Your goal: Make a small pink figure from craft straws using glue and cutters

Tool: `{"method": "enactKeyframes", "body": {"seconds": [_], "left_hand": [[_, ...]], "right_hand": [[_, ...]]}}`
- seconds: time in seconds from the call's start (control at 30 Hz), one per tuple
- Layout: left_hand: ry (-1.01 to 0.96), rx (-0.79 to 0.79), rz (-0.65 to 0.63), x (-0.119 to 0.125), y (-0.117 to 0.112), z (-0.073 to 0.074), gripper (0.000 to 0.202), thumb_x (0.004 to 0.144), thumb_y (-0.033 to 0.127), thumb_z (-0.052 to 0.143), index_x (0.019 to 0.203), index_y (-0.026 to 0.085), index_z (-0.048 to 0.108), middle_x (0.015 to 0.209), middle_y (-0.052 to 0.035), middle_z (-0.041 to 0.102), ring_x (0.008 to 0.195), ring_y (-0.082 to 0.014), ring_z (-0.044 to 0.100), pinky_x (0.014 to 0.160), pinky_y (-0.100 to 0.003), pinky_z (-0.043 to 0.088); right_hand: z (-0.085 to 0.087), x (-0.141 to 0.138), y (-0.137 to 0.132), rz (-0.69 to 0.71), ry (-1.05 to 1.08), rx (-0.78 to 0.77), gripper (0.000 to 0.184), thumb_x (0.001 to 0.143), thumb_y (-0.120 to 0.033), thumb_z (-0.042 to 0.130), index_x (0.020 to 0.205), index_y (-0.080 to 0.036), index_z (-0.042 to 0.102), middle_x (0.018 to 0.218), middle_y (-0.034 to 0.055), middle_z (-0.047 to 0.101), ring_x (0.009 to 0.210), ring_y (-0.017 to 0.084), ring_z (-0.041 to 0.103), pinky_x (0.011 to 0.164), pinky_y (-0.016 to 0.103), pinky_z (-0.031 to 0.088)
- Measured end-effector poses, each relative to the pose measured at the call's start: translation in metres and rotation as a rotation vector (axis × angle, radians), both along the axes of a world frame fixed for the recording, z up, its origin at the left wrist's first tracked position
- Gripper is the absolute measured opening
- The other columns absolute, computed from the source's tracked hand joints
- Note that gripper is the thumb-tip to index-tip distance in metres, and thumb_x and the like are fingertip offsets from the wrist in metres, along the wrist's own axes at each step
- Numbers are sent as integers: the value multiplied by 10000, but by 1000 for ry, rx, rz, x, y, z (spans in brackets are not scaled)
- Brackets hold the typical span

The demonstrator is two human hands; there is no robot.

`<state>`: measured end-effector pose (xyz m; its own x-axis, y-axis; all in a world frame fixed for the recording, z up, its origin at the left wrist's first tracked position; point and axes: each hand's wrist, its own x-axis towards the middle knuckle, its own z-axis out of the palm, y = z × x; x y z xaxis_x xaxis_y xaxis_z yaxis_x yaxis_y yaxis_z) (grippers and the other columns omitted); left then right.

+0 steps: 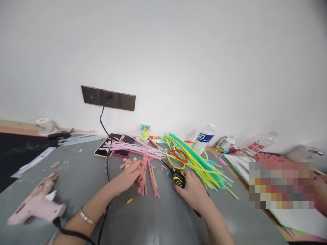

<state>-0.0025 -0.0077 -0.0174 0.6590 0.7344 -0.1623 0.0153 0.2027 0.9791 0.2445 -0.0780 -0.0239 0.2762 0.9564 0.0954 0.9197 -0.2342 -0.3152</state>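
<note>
Pink pipe cleaners stand upright in the closed fingers of my left hand, their lower ends near the grey table top. Just behind that hand lies a small pink and yellow pipe-cleaner piece, partly covered. My right hand is closed around a pliers-like tool with a black jaw and black-and-yellow handles. Its tip points toward the pink stems; my palm hides much of the grips. Between the hands, more pink stems and a yellow one rest on the table.
A pink glue gun lies at left, its black cord crossing under my left arm. Behind are phones, pale pink stems and a green-yellow bundle. A water bottle stands by the wall. Another person's arm shows at right.
</note>
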Motion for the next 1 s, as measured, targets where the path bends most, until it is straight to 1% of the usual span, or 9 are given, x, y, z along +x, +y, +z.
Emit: {"method": "enactKeyframes", "body": {"seconds": [0.13,0.2,0.27,0.43,0.57,0.7,0.8,0.9,1.0], "left_hand": [[-18,-25,-43,-1,-3,3,454,831,643,530,780,223,364,586,60,591,449,-118,594,518,-261,503],[-22,-30,-49,-1,-3,3,445,831,641,537,810,221,390,602,45,622,498,-140,634,556,-282,524],[-30,-46,-66,-1,-3,3,438,826,635,552,845,218,419,620,28,655,538,-155,661,586,-295,539],[-63,-79,-172,0,-6,2,410,844,578,581,977,200,494,662,-9,709,548,-155,678,588,-277,534],[-32,-43,-266,0,-7,2,409,883,586,513,941,181,510,695,-44,722,516,-141,669,503,-229,485],[66,35,-133,-3,-1,0,460,870,640,459,858,182,503,597,-18,686,376,-113,585,395,-195,426],[113,146,86,-7,8,0,454,885,621,416,839,182,525,481,27,594,309,-103,500,340,-184,354],[138,346,319,-13,15,3,407,907,563,416,809,187,534,454,63,518,301,-78,391,347,-182,289],[127,427,416,-16,17,7,416,907,554,418,772,186,556,432,78,421,357,-95,373,394,-197,290]], "right_hand": [[-18,-4,7,-76,-144,134,412,734,-373,691,1034,-95,639,1030,197,604,1011,384,559,860,460,436],[-15,-11,9,-41,-51,289,391,770,-412,663,1029,-118,662,1019,182,600,1002,367,547,870,466,427],[-5,-24,13,78,190,390,336,848,-435,572,1003,-155,674,943,137,613,908,302,563,826,426,439],[21,-64,34,509,1020,70,424,857,-572,546,1000,-180,622,691,3,577,560,134,472,532,254,364],[26,-72,55,584,1243,-30,418,859,-599,544,792,-187,548,441,-90,420,399,75,291,445,223,234],[28,-59,65,502,1195,-43,433,877,-587,513,693,-196,490,365,-104,376,370,68,235,437,219,209],[33,-50,67,530,1009,-221,418,890,-537,505,647,-198,480,363,-101,370,370,68,231,433,212,211],[35,-49,68,534,678,-371,372,934,-406,454,629,-198,501,383,-80,412,371,86,321,440,210,287],[35,-51,74,420,303,-315,297,902,-315,525,639,-182,556,495,-14,561,478,127,506,502,229,355]]}}
